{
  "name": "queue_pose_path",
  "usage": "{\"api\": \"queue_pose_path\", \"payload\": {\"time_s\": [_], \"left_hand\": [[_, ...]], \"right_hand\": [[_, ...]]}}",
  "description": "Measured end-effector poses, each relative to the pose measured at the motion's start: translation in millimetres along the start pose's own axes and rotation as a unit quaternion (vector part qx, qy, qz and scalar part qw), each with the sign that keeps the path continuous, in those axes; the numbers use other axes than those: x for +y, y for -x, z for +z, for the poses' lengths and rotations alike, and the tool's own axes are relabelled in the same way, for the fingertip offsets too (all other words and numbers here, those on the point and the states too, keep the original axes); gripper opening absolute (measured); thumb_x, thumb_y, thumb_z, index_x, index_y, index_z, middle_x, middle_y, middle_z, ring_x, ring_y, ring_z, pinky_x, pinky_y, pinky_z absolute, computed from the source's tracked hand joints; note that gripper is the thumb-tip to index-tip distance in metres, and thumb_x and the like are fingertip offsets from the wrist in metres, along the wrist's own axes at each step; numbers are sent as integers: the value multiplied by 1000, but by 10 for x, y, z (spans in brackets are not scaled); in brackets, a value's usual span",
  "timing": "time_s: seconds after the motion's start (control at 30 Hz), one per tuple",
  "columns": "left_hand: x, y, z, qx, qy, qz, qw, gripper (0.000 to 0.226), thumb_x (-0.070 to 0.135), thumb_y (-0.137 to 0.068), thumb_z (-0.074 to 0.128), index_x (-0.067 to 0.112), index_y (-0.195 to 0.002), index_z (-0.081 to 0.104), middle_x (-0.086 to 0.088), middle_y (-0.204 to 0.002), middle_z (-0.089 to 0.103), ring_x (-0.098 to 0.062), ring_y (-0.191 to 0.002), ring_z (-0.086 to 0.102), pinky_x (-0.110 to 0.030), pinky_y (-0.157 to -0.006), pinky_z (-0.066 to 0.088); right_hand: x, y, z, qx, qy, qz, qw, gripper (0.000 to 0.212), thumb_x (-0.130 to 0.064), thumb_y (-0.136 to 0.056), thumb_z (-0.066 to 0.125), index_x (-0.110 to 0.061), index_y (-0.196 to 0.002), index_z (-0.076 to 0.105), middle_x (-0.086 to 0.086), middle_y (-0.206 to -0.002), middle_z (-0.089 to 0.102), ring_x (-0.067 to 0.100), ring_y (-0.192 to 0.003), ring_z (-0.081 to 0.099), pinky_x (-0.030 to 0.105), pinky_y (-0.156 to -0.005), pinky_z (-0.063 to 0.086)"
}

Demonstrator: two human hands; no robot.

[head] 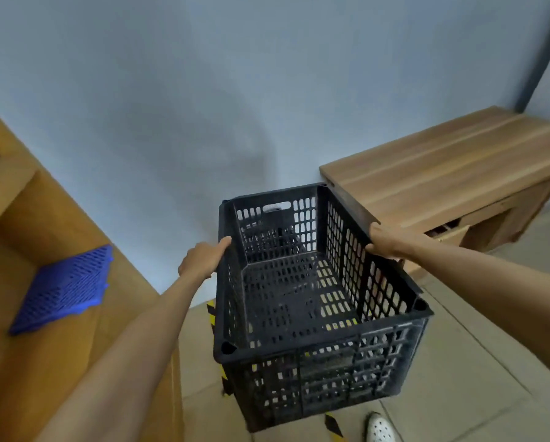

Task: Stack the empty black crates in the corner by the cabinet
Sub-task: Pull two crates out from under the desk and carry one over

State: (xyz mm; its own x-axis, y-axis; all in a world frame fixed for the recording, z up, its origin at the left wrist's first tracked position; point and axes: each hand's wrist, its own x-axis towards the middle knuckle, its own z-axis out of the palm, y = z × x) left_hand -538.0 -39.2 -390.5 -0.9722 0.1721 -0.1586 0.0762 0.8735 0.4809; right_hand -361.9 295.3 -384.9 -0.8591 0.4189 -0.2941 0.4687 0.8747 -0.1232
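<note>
While hands grip black crate, wooden cabinet touches right rim.

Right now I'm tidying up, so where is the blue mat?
In the head view, the blue mat lies far left on the wooden cabinet, left of the black crate.

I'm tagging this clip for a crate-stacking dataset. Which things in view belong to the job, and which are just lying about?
Part of the job:
- black crate, empty, gripped at both long rims
- left hand on the left rim
- right hand on the right rim
- wooden cabinet, beside the crate

Just lying about:
- blue perforated panel on the wooden unit at left
- white shoe
- yellow-black floor tape
</note>
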Motion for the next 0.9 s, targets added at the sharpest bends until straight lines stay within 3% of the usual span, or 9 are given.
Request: {"api": "queue_pose_path", "payload": {"time_s": [0.2, 0.4, 0.57, 0.63, 0.9], "left_hand": [[2, -795, -68, 29, 4, -52, 998, 77, 79, -85, 30, 9, -70, 56, -10, -75, 67, -27, -69, 65, -38, -76, 52], [106, -1528, -36, 41, -13, -91, 995, 81, 82, -84, 22, 9, -66, 54, -7, -66, 63, -25, -64, 63, -38, -75, 53], [133, -1951, -46, 33, -37, -95, 994, 92, 76, -90, 19, 0, -84, 70, -7, -73, 69, -23, -70, 65, -36, -73, 49], [96, -2149, -59, 29, -48, -89, 994, 89, 73, -92, 18, 1, -88, 71, -7, -76, 69, -23, -72, 64, -35, -73, 49], [-83, -3204, -349, 14, -103, -49, 993, 74, 66, -96, 21, 9, -75, 63, -6, -75, 68, -25, -81, 66, -37, -78, 45]], "right_hand": [[-198, -1115, -338, 5, 33, -83, 996, 34, -36, -94, 52, -5, -106, 56, 8, -97, 61, 26, -86, 63, 38, -77, 55], [-328, -2159, -566, 7, 75, -130, 989, 33, -36, -95, 50, -5, -106, 53, 8, -96, 57, 24, -83, 58, 40, -79, 54], [-468, -2717, -620, 2, 80, -129, 989, 38, -41, -95, 50, -7, -113, 49, 8, -102, 60, 26, -88, 61, 41, -80, 55], [-567, -2887, -630, -1, 81, -133, 988, 38, -42, -96, 50, -8, -112, 49, 5, -94, 56, 24, -83, 61, 38, -77, 56], [-1090, -3535, -602, 19, 76, -99, 992, 33, -39, -94, 50, -8, -107, 49, 5, -94, 55, 23, -78, 53, 37, -72, 50]]}}
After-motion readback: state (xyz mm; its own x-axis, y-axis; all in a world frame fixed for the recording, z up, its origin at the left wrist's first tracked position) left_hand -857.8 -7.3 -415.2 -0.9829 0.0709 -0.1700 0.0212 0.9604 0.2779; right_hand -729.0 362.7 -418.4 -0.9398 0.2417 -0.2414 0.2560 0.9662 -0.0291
